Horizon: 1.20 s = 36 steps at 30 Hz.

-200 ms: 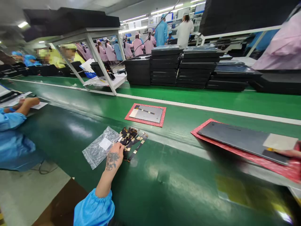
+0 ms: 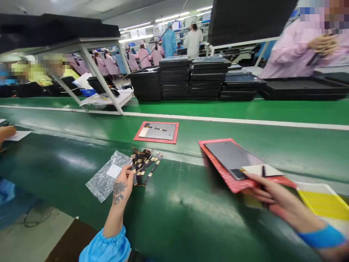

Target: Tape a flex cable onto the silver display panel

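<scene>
My left hand (image 2: 124,182), tattooed at the wrist and in a blue sleeve, pinches a black flex cable (image 2: 133,160) upright at the edge of a pile of flex cables (image 2: 144,162). Beside it lies a clear plastic bag (image 2: 107,178) with a white label. My right hand (image 2: 272,196), with a blue band at the wrist, grips a grey display panel (image 2: 229,154) together with the red bubble-wrap sheet (image 2: 233,185) under it. My thumb lies on top, near a pale patch; some fingers are hidden below. The panel is held above the green table, slightly blurred.
Another panel (image 2: 163,131) with a flex cable across it lies on red wrap (image 2: 139,135) farther back. A yellow-and-white tray (image 2: 324,200) is at the right. Stacked black trays (image 2: 174,80) and a metal stand (image 2: 102,78) line the back. A co-worker's hand (image 2: 7,131) shows at left.
The view has swung right. My right hand has come into view, bringing the panel and red wrap leftward. My left hand has raised one flex cable at the pile's edge.
</scene>
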Each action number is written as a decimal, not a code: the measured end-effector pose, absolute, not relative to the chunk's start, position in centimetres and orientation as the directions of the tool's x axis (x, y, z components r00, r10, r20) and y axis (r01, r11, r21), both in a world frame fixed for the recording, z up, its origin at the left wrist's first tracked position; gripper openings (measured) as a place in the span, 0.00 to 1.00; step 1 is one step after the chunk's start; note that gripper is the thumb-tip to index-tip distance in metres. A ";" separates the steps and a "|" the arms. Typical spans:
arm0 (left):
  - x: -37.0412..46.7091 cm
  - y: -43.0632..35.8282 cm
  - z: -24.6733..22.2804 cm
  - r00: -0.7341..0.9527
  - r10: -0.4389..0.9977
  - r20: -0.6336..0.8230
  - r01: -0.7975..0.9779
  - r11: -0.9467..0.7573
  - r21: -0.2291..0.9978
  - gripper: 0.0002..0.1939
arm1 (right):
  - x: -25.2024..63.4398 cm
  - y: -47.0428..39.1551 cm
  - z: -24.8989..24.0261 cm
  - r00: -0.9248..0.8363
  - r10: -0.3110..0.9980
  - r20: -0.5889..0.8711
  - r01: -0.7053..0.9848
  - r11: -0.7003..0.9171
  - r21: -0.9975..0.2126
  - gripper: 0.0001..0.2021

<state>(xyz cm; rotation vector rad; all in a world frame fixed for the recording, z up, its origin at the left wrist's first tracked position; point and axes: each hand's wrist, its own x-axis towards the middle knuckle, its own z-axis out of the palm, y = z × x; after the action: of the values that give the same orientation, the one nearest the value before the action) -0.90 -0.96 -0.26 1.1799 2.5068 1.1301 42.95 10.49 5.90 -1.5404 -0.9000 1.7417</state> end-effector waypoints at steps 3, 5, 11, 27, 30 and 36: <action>-1.2 -1.4 -0.1 -0.714 0.682 0.161 0.511 0.350 0.785 0.29 | 38.9 4.9 4.4 -0.157 0.719 -0.677 -0.201 -0.695 -0.691 0.28; -1.3 -1.5 -0.1 -0.733 0.665 0.141 0.437 0.303 0.847 0.31 | 37.4 1.6 3.2 -0.174 0.709 -0.683 -0.256 -0.703 -0.664 0.29; -0.2 -1.2 0.4 -0.788 0.612 0.071 0.258 0.224 0.940 0.24 | 35.3 -6.0 0.0 -0.336 0.718 -0.609 -0.262 -0.693 -0.672 0.25; 17.1 -3.5 2.6 -0.034 0.944 -0.329 -0.091 0.325 0.941 0.20 | 39.8 -2.6 2.9 -0.306 0.877 -0.371 0.126 -0.349 -0.929 0.27; 19.8 -3.0 2.3 0.128 0.916 -0.381 -0.156 0.398 0.904 0.21 | 37.6 -1.1 2.5 -0.533 0.768 -0.355 0.184 -0.304 -0.935 0.23; 20.7 -2.1 1.2 0.181 0.914 -0.364 -0.022 0.374 0.927 0.20 | 37.6 1.5 0.9 -0.700 0.614 -0.364 0.241 -0.276 -0.930 0.18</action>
<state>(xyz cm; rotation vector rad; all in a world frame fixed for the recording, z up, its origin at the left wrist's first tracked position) 20.69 -2.11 1.20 0.9670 1.1983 0.8320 37.59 1.45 0.89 -1.0579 -1.7045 2.0640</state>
